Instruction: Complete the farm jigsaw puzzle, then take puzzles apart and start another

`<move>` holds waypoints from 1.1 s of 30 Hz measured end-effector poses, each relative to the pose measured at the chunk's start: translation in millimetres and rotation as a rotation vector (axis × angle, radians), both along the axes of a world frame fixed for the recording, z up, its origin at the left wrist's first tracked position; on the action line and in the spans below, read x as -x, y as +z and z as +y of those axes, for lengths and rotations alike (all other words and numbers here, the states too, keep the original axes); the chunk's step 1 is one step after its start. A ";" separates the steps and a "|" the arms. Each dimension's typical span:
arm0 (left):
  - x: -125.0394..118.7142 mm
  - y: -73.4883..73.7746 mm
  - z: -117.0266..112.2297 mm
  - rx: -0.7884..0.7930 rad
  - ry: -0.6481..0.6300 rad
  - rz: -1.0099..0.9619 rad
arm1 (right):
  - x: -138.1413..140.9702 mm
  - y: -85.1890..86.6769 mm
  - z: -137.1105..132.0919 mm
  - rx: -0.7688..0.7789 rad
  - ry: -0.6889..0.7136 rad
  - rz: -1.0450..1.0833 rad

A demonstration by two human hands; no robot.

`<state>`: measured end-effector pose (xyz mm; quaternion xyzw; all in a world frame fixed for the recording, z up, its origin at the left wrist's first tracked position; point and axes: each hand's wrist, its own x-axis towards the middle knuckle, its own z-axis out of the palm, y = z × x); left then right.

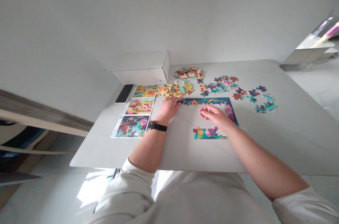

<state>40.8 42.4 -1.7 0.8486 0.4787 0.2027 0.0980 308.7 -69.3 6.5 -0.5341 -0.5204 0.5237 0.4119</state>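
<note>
The hands are apart on the white counter. The left hand reaches the end of a partly built jigsaw puzzle border lying flat, while the curled right hand sits inside it. Loose puzzle pieces lie beyond.

Puzzle border: we read navy and teal, orange spots.
Lower puzzle section: we get teal, yellow and purple flowers.
Top picture card: mostly yellow and green.
Middle picture card: red barn, cream ground, red patches.
Bottom picture card: dark navy, pink flower, teal leaves.
Tabletop: pale grey.
Watch strap: black.
</note>
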 end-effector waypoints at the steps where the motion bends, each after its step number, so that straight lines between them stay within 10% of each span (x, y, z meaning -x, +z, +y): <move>1: -1.2 0.1 -0.4 -0.002 -0.008 -0.001 | 0.4 0.3 -0.2 0.000 0.004 -0.001; 25: -4.4 -1.6 -2.9 0.013 -0.012 0.073 | -1.8 2.2 -0.2 -0.043 0.017 -0.070; 33: -6.3 2.0 -6.9 0.013 -0.022 0.106 | -63.2 3.2 12.2 -0.412 -0.079 -0.774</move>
